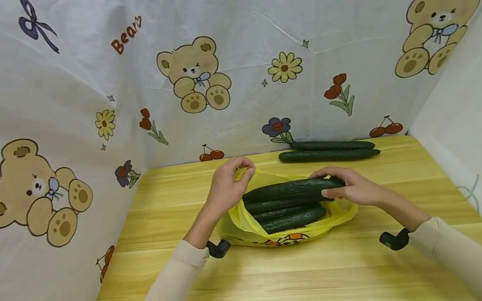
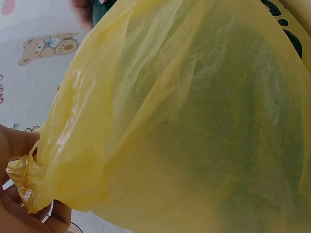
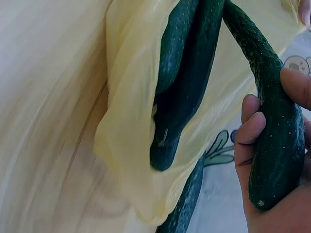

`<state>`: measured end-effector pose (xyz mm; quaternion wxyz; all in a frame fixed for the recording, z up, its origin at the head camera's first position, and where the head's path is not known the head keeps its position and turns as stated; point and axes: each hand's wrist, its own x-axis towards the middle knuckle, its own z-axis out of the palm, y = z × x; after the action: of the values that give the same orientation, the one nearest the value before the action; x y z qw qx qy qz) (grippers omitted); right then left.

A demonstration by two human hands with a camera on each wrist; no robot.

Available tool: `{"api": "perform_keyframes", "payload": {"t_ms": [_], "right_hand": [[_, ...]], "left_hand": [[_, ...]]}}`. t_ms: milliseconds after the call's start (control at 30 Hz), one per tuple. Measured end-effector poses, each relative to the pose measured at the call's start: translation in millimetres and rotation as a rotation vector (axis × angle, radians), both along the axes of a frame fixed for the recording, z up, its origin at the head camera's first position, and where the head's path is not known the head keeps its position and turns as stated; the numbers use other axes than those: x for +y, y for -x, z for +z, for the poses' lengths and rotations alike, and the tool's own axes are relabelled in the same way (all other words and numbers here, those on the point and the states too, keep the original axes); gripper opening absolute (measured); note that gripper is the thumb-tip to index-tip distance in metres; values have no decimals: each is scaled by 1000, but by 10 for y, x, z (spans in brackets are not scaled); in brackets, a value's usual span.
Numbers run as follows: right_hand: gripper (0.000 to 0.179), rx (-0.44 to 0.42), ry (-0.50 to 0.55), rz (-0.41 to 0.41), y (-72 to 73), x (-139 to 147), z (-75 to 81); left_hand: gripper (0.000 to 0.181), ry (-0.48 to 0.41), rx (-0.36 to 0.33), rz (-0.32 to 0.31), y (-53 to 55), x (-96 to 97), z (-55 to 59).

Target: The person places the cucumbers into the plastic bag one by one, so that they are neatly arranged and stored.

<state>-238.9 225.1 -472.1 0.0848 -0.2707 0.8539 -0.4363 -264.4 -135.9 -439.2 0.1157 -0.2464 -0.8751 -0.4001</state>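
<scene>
- The left hand (image 1: pixel 230 180) pinches the yellow bag (image 1: pixel 242 229), likely to keep its mouth wide.
- Cucumbers (image 1: pixel 294 219) lie inside, on the tabletop (image 1: pixel 293 281).
- Two spare cucumbers (image 1: pixel 326 154) lie behind.
- The right hand (image 1: pixel 353 187) grips the top cucumber (image 1: pixel 284 189), maybe to steer it.

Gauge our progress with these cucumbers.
If bagging: some cucumbers already sit in the yellow bag, its edge held by the left hand. In hand: one cucumber, in the right hand at the opening. Remaining: two more cucumbers on the table behind.
</scene>
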Motion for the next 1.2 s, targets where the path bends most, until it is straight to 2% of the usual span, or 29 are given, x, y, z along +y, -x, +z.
{"api": "perform_keyframes", "payload": {"t_ms": [267, 633, 767, 967, 1033, 1200], "right_hand": [[44, -10, 21, 32, 87, -240, -31], [45, -12, 38, 65, 152, -482, -58], [45, 31, 0, 42, 188, -458, -106], [36, 105, -100, -60, 224, -386, -224], [30, 126, -112, -102, 242, -375, -264], [25, 152, -102, -138, 258, -346, -301]], "left_hand": [[14, 11, -13, 3, -18, 19, 43], [10, 18, 10, 3, -17, 64, 88], [11, 20, 19, -2, -24, 76, 101], [13, 12, -1, 14, -52, 74, 134], [15, 4, 1, 17, -55, 73, 140], [18, 7, 19, 38, -51, 54, 122]]}}
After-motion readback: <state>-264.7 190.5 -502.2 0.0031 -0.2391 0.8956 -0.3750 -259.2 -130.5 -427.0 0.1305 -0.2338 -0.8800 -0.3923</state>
